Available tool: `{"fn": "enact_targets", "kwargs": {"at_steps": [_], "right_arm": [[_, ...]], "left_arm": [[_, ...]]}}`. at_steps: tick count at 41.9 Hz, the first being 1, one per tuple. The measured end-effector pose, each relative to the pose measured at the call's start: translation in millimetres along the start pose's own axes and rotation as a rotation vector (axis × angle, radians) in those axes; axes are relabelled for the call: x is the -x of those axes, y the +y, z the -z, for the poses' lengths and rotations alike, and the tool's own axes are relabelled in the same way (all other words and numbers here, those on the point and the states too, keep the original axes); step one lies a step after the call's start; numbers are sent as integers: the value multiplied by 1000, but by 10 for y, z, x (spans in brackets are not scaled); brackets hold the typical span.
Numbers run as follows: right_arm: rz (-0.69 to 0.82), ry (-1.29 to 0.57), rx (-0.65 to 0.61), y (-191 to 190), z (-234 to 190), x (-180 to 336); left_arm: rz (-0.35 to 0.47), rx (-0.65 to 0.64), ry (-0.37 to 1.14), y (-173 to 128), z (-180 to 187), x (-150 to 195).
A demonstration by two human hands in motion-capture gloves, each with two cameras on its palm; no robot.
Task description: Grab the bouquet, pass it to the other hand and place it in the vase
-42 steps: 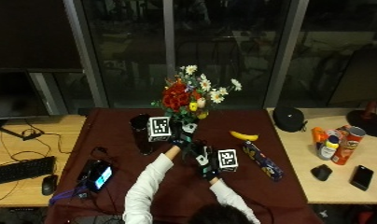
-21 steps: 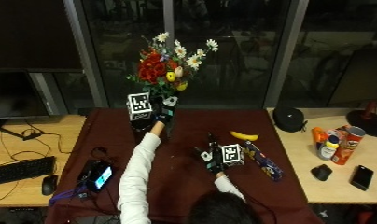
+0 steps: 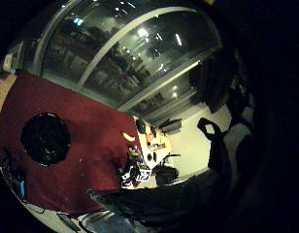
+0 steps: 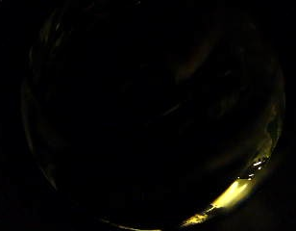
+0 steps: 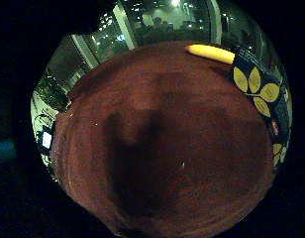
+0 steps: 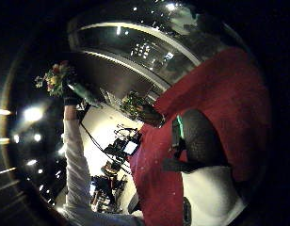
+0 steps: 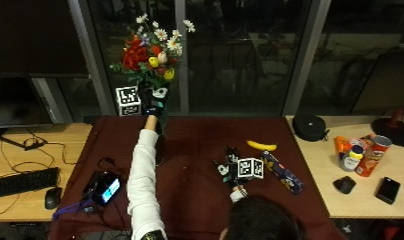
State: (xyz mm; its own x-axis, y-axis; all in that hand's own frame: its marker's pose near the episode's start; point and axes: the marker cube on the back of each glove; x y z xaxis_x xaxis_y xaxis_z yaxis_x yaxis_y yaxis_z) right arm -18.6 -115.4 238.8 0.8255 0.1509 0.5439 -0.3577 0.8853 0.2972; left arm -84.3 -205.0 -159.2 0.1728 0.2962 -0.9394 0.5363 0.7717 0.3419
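Your left hand is raised high at about 11 o'clock of the table, its fingers curled round the stems of the bouquet; the flowers stand upright above it; the vase stands on the red cloth below; your right hand rests low near the centre, beside a banana; whether its fingers are open, I cannot tell.

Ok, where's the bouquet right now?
In the outside view the bouquet is held up in the air by the left hand, above the far left edge of the red-covered table, in front of the dark window.
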Motion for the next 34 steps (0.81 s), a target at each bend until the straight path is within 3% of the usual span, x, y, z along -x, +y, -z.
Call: {"fn": "enact_targets", "kwargs": {"at_steps": [5,8,16,28,34], "right_arm": [[25,-26,-38,-1,27,70],[4,-5,8,67,26,100],[53,3,14,86,-13,150],[-47,9,100,118,-14,98],[-77,-74,115,113,-20,131]], "left_arm": [[-39,-69,-63,-164,196,34],[-60,-113,-118,-213,303,23],[-40,-234,-177,-265,468,124],[-52,-252,-157,-331,399,461],[-61,-247,-175,-340,334,583]]}}
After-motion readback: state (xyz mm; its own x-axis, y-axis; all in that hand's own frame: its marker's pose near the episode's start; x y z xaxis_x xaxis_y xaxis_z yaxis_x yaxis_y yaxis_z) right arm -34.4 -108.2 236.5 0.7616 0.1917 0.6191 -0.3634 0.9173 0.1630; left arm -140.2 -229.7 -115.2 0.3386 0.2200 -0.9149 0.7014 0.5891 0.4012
